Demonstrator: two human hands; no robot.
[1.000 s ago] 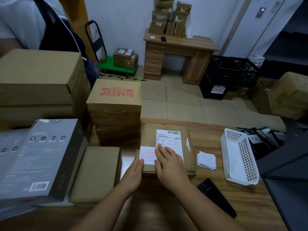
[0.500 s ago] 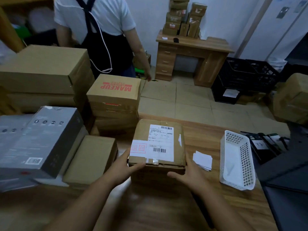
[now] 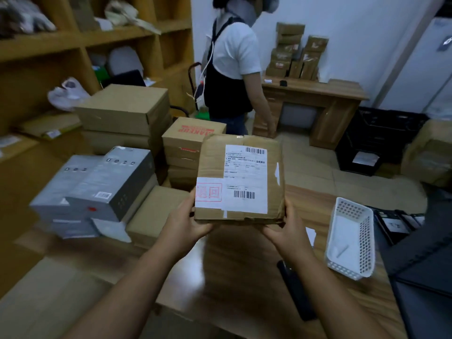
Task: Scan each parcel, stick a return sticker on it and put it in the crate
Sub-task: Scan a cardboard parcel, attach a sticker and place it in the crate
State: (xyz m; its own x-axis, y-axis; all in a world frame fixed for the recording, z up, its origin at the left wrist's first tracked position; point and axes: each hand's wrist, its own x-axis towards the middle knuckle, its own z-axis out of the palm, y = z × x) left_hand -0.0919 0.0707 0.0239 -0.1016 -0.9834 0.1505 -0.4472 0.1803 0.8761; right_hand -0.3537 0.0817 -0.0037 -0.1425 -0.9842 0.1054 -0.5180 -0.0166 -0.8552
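A brown cardboard parcel point(image 3: 212, 162) is held up above the wooden table point(image 3: 244, 260), its top tilted toward me. It carries a white shipping label point(image 3: 245, 177) with barcodes and a white return sticker point(image 3: 208, 192) stamped in red at its near left corner. My left hand point(image 3: 188, 222) grips the parcel's near left edge, thumb beside the sticker. My right hand point(image 3: 286, 231) holds the near right corner from below. A black crate point(image 3: 381, 133) stands on the floor at the far right.
Stacked cardboard boxes point(image 3: 127, 111), a "MAKEUP" box point(image 3: 193, 133) and grey boxes point(image 3: 107, 182) crowd the table's left. A white perforated basket point(image 3: 352, 238) and a black phone point(image 3: 296, 289) lie to the right. A person in a white shirt point(image 3: 234, 69) stands beyond, near a wooden desk point(image 3: 318, 94).
My hands moved from pressing the sticker to gripping the parcel's sides, then lifted it off the table. The view tilted up and left; the other person walked in behind the boxes.
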